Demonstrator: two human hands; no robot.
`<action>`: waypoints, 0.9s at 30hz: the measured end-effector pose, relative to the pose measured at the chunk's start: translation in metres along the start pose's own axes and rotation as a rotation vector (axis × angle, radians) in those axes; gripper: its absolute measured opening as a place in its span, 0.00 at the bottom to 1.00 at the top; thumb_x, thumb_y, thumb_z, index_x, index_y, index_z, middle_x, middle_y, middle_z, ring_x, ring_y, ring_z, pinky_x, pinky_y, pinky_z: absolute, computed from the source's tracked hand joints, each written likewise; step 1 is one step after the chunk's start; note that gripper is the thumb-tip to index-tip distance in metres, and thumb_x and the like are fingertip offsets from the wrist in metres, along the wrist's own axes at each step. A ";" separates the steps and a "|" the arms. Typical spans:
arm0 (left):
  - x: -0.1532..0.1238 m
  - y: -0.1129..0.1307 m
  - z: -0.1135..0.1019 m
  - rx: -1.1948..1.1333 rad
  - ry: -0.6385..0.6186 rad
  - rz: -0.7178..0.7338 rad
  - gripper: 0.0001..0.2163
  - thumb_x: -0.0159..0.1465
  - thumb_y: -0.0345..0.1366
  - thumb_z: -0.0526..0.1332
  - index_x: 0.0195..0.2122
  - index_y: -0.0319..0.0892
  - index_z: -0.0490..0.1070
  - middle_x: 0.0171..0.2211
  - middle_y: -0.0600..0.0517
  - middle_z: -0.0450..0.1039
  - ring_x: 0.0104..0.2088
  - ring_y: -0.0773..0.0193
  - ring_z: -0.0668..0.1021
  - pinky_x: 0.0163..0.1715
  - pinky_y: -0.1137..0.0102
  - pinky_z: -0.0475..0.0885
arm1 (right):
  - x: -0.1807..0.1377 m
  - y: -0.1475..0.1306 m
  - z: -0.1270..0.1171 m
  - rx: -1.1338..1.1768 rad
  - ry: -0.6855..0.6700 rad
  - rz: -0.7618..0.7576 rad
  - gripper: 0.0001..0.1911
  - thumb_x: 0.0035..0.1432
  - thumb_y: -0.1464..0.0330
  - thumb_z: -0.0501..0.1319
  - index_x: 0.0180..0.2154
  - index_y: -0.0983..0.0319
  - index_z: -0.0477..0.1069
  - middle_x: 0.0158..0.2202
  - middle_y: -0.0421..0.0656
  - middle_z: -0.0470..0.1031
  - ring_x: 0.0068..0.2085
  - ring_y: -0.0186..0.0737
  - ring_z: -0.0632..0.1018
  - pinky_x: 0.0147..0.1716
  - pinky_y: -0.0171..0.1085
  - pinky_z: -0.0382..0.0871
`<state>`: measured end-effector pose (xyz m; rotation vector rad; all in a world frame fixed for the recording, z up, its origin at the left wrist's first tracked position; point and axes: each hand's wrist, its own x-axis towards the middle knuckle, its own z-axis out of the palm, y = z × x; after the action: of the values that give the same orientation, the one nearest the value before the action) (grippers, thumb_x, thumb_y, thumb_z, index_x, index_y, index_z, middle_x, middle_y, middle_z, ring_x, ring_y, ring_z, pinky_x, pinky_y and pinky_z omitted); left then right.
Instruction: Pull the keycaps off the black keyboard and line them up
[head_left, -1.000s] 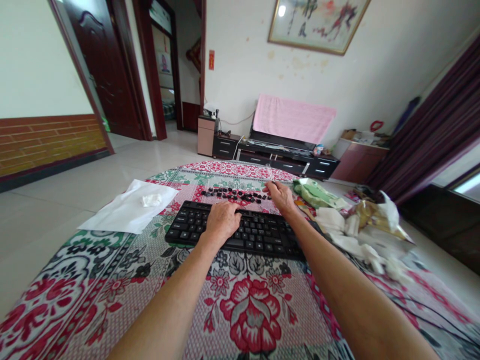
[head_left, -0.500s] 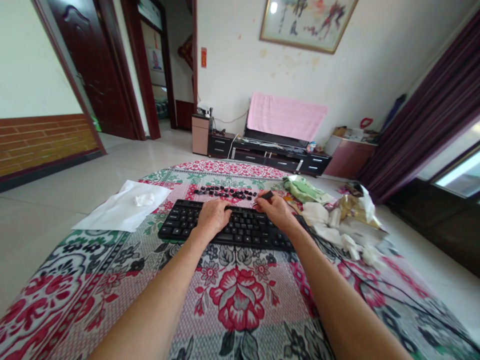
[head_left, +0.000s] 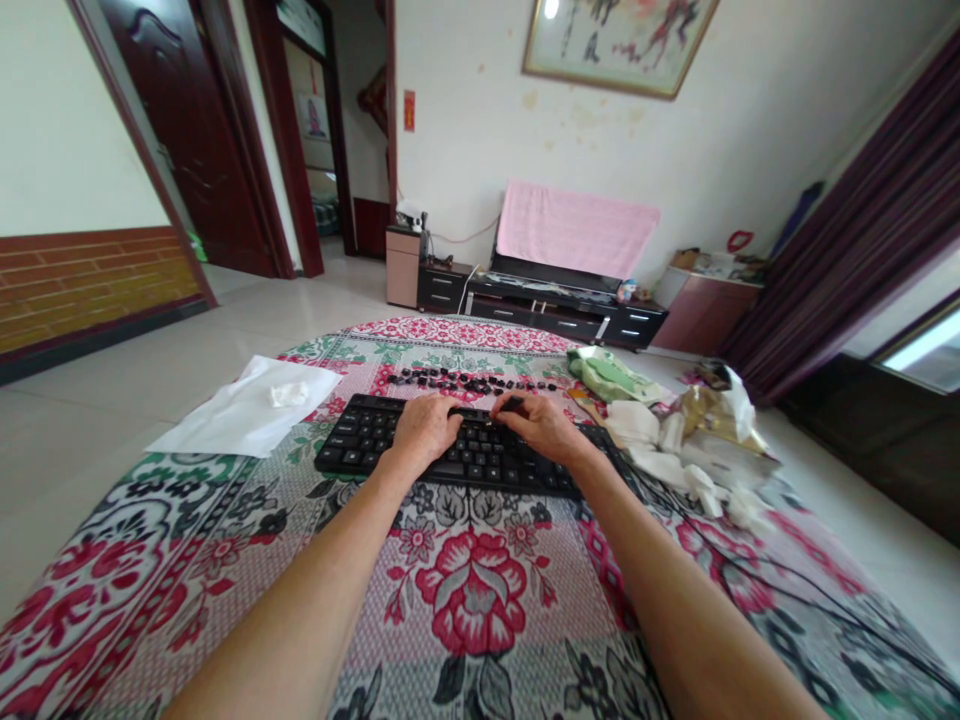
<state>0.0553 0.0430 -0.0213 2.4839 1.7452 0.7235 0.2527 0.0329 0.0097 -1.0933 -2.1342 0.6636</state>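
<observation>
A black keyboard (head_left: 480, 472) lies on the flowered tablecloth in front of me, with part of it under my hands. My left hand (head_left: 426, 432) is on its left half, fingers bent over the far edge and thumb on the near side. My right hand (head_left: 544, 425) is closed on a small tool with a black handle (head_left: 513, 403). Its thin metal tip points down at the keys, close to my left thumb. Just beyond the keyboard, loose black keycaps (head_left: 442, 380) lie in rough rows.
To the left, a white sheet (head_left: 232, 410) carries a crumpled tissue (head_left: 289, 395). On the right are a green cloth (head_left: 611, 378), a wooden-handled brush (head_left: 586, 405), crumpled tissues (head_left: 701, 490) and a golden wrapper (head_left: 701, 420). Black cable (head_left: 750, 570) runs off the table's right side.
My right hand has moved left and down with the tool, bringing its tip from beyond the keyboard's far edge to over the keys. My left hand stays in place.
</observation>
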 end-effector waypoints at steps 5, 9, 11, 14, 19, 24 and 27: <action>0.000 0.000 0.000 0.016 0.007 0.013 0.12 0.61 0.36 0.55 0.43 0.43 0.74 0.42 0.49 0.75 0.44 0.60 0.75 0.48 0.67 0.66 | 0.002 0.000 -0.001 -0.010 -0.009 0.013 0.07 0.55 0.67 0.54 0.33 0.60 0.70 0.31 0.38 0.74 0.35 0.35 0.73 0.39 0.34 0.65; 0.000 0.000 0.000 0.027 0.002 0.011 0.12 0.61 0.36 0.55 0.43 0.43 0.74 0.42 0.49 0.75 0.44 0.60 0.75 0.47 0.67 0.67 | 0.003 0.002 0.001 -0.025 -0.012 -0.009 0.07 0.55 0.67 0.55 0.33 0.60 0.71 0.31 0.38 0.74 0.35 0.34 0.73 0.38 0.33 0.65; 0.000 0.000 -0.001 0.031 0.003 0.013 0.12 0.61 0.37 0.55 0.43 0.43 0.74 0.42 0.49 0.75 0.43 0.59 0.75 0.47 0.67 0.67 | 0.003 0.003 0.001 -0.017 -0.011 -0.030 0.07 0.56 0.67 0.55 0.33 0.60 0.71 0.31 0.37 0.74 0.34 0.33 0.73 0.38 0.32 0.65; -0.001 0.000 -0.001 0.037 0.008 0.018 0.12 0.61 0.36 0.55 0.43 0.43 0.74 0.42 0.49 0.75 0.43 0.59 0.75 0.47 0.67 0.67 | 0.004 0.005 0.002 -0.013 -0.007 -0.024 0.07 0.56 0.67 0.55 0.33 0.60 0.71 0.29 0.37 0.73 0.33 0.33 0.73 0.36 0.32 0.65; 0.000 0.000 0.000 0.047 -0.003 0.009 0.12 0.61 0.37 0.55 0.43 0.45 0.73 0.42 0.50 0.75 0.44 0.60 0.75 0.47 0.68 0.67 | 0.007 0.001 0.003 -0.075 -0.047 -0.056 0.07 0.56 0.68 0.55 0.32 0.61 0.71 0.28 0.37 0.72 0.31 0.33 0.71 0.33 0.31 0.63; 0.000 -0.001 0.001 0.026 0.002 0.009 0.12 0.60 0.37 0.56 0.44 0.43 0.73 0.42 0.49 0.75 0.44 0.59 0.75 0.48 0.67 0.67 | 0.008 -0.001 0.002 -0.102 -0.052 -0.080 0.07 0.56 0.70 0.54 0.32 0.61 0.71 0.27 0.38 0.71 0.30 0.33 0.71 0.32 0.31 0.62; 0.000 -0.002 0.002 0.018 0.008 0.020 0.12 0.60 0.36 0.56 0.43 0.43 0.73 0.42 0.48 0.75 0.44 0.58 0.75 0.47 0.66 0.67 | 0.007 0.000 0.001 -0.097 -0.054 -0.093 0.08 0.56 0.71 0.53 0.32 0.61 0.71 0.29 0.38 0.72 0.32 0.33 0.72 0.34 0.32 0.63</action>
<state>0.0546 0.0444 -0.0232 2.5177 1.7398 0.7237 0.2487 0.0389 0.0107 -1.0304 -2.2687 0.5572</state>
